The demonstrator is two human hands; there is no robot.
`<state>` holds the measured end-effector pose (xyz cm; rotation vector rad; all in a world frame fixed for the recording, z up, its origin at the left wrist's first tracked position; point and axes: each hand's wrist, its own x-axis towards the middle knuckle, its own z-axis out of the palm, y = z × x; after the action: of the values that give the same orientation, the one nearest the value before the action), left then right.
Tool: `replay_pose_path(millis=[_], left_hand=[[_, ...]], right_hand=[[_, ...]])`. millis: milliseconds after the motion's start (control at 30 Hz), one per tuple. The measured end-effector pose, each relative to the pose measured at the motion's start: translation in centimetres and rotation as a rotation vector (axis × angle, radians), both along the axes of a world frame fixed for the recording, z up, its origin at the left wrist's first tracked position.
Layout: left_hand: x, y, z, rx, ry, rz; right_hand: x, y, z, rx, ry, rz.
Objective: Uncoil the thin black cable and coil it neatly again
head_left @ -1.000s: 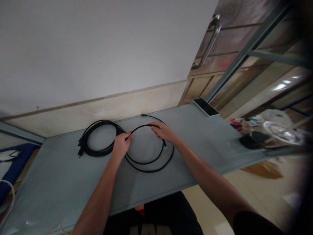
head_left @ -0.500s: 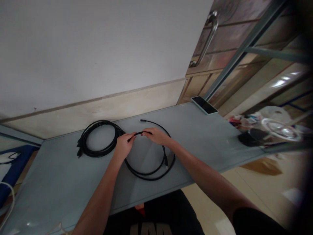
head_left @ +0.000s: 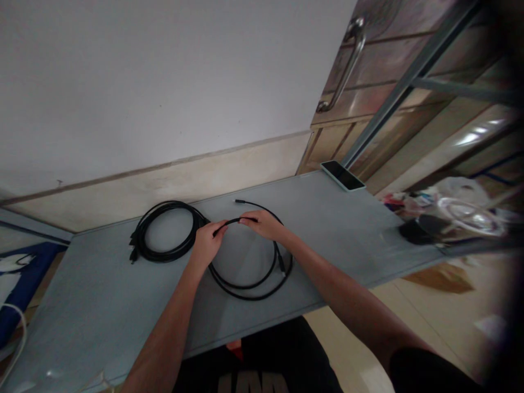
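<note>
Gripping the black cable (head_left: 233, 221), left hand (head_left: 207, 243) and right hand (head_left: 261, 224) pinch it, its loop on the grey table (head_left: 102, 297) beside a coil (head_left: 142, 240); pale lettering (head_left: 250, 383) on dark clothing (head_left: 290, 349) is too cropped to read!

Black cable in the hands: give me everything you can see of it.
The black cable looks smooth, slim and flexible, perhaps rubber- or plastic-coated. A short, gently arched stretch runs between the left hand and right hand, pinched by both. The rest forms loose loops that appear to rest on the gray tabletop. Two connectors show: a far one pointing left and a near one with a pale tip, inside the outer loop. Contact with the neighboring coil is unclear.
</note>
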<state>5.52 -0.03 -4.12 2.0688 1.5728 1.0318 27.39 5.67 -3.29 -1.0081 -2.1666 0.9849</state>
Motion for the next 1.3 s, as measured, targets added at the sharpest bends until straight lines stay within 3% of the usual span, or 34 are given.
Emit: replay_pose_path(millis=[200,400,600,933,1133,1300], left_hand=[[0.2,-0.1,0.1,0.023,-0.010,0.006],[0.6,-0.3,0.3,0.015,0.046,-0.086],[0.3,-0.2,0.8,0.010,0.039,-0.087],[-0.4,0.1,0.5,-0.003,-0.002,-0.011],[-0.8,0.2,0.6,-0.006,-0.024,0.109],[-1.0,0.3,0.6,-0.062,-0.116,0.188]], right_hand=[[0.3,-0.4,0.5,0.019,-0.001,-0.017],[-0.2,-0.8,0.0,0.081,0.012,0.085],[-0.2,-0.7,0.3,0.117,-0.044,0.109],[0.4,-0.1,0.5,0.049,0.000,-0.013],[0.9,0.1,1.3,0.041,-0.010,-0.179],[1.1,0.2,1.5,0.020,0.006,-0.208]])
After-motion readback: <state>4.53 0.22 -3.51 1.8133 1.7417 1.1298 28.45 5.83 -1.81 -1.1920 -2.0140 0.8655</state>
